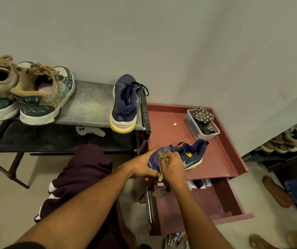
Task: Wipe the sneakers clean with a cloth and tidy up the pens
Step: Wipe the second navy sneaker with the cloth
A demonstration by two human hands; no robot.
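The left hand [140, 166] grips the probably light, pliant navy sneaker [192, 156] at its firmer toe, its 8 o'clock end, while the right hand [173, 165] clutches the limp cloth [160, 174] against it.

You're getting a dim, flat indoor frame, colours leaning grey-green. Soft light seems to be coming from above the red cabinet [162, 121], leaving the open drawer [207, 200] under it shaded. A small glare streak is showing on the cabinet's top. Left of the cabinet the shoe rack [90, 103] is bowing from the wide lens. Below the cabinet the pens [176, 239] are smearing into blur, and corners are darkening.
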